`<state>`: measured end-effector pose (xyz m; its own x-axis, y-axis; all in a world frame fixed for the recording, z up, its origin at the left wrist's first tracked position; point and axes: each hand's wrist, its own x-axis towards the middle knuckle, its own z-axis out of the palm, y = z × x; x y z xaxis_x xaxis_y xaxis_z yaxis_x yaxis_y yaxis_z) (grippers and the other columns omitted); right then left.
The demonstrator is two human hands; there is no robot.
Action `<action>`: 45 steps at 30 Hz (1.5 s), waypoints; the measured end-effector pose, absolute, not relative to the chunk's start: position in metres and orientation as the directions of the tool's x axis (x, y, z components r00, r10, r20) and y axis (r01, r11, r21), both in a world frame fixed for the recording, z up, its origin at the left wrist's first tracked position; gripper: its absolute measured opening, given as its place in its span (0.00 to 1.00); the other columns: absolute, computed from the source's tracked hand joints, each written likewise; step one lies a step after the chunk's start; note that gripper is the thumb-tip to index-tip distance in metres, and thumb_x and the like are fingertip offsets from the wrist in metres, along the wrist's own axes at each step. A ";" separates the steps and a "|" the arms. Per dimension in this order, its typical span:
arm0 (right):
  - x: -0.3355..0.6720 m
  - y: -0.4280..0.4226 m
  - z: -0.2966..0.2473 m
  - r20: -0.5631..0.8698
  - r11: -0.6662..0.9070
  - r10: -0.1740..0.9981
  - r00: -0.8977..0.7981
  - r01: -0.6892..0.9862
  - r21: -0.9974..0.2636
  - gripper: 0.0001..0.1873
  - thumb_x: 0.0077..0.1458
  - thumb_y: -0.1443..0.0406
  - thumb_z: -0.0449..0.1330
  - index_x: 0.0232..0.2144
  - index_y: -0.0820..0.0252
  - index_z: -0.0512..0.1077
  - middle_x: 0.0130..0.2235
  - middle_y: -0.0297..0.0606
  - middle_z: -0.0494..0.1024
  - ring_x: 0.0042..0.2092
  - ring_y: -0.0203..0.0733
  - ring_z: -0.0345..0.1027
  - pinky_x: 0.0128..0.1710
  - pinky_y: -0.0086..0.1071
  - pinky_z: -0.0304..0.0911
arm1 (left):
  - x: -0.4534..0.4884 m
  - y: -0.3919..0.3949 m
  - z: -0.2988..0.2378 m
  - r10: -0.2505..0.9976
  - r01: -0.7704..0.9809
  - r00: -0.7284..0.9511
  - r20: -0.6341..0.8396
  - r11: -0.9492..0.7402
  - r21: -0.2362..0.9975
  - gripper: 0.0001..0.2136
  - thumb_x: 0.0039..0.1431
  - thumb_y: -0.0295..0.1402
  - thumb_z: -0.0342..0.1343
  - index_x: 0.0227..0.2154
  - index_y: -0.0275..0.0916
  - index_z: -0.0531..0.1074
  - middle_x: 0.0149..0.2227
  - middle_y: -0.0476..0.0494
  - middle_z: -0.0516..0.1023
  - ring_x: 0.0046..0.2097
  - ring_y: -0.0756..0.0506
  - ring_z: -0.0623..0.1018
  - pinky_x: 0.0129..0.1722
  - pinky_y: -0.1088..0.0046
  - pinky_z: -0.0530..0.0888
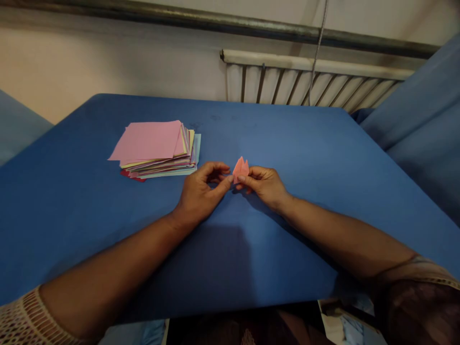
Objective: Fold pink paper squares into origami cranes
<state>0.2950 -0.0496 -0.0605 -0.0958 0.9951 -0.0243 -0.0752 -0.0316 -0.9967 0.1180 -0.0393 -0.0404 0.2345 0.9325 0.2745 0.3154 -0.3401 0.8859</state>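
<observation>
A small folded piece of pink paper (241, 167) with pointed tips stands up between my hands, above the middle of the blue table. My right hand (265, 184) pinches its lower right side between thumb and fingers. From the left, my left hand (206, 189) reaches in with its thumb tip at the paper's lower left edge. Its fingers are curved and stand apart from the thumb, with the forefinger short of the paper. Whether the left thumb presses on the paper or only lies beside it, I cannot make out.
On the blue table (305, 143), left of centre, lies an uneven stack of coloured paper sheets (151, 141), pink on top, with a red sheet (134, 176) jutting out below. Behind are a radiator (273, 72), a pipe (201, 19) and a hanging cord (316, 52). Blue curtains (420, 120) flank the table.
</observation>
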 end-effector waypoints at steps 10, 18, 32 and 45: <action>0.293 -0.052 -0.063 -0.050 -0.060 0.981 -0.187 -0.046 -0.997 0.14 0.48 0.54 0.68 0.27 0.59 0.76 0.27 0.36 0.79 0.30 0.37 0.74 0.29 0.31 0.67 | 0.117 -0.038 -0.039 0.896 0.255 0.219 0.385 -0.434 0.864 0.06 0.57 0.36 0.61 0.35 0.40 0.77 0.35 0.48 0.79 0.38 0.48 0.77 0.43 0.71 0.74; 0.294 -0.052 -0.066 -0.018 -0.014 0.981 -0.192 0.022 -1.000 0.13 0.50 0.55 0.67 0.26 0.59 0.77 0.27 0.36 0.80 0.29 0.36 0.73 0.29 0.31 0.66 | 0.121 -0.038 -0.037 0.916 0.206 0.225 0.333 -0.379 0.902 0.06 0.55 0.36 0.61 0.31 0.39 0.74 0.42 0.44 0.80 0.44 0.46 0.79 0.50 0.68 0.74; 0.295 -0.053 -0.064 -0.034 -0.027 0.969 -0.244 0.032 -0.999 0.14 0.50 0.54 0.67 0.28 0.60 0.77 0.26 0.35 0.80 0.29 0.36 0.73 0.31 0.32 0.67 | 0.120 -0.035 -0.036 0.959 0.069 0.208 0.192 -0.210 0.975 0.07 0.52 0.38 0.65 0.29 0.40 0.78 0.40 0.44 0.81 0.44 0.46 0.79 0.50 0.66 0.74; 0.293 -0.053 -0.060 -0.081 -0.105 0.978 -0.190 -0.121 -0.987 0.16 0.46 0.54 0.69 0.28 0.60 0.74 0.25 0.33 0.78 0.27 0.34 0.72 0.28 0.31 0.68 | 0.121 -0.033 -0.038 0.989 0.041 0.130 0.075 -0.080 0.996 0.11 0.51 0.41 0.64 0.28 0.38 0.76 0.32 0.47 0.78 0.34 0.49 0.76 0.39 0.72 0.73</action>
<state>0.2925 -0.0531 -0.0603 -0.1902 0.9784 -0.0811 -0.1213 -0.1054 -0.9870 0.1212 -0.0328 -0.0384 0.1304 0.9887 0.0745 0.0413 -0.0805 0.9959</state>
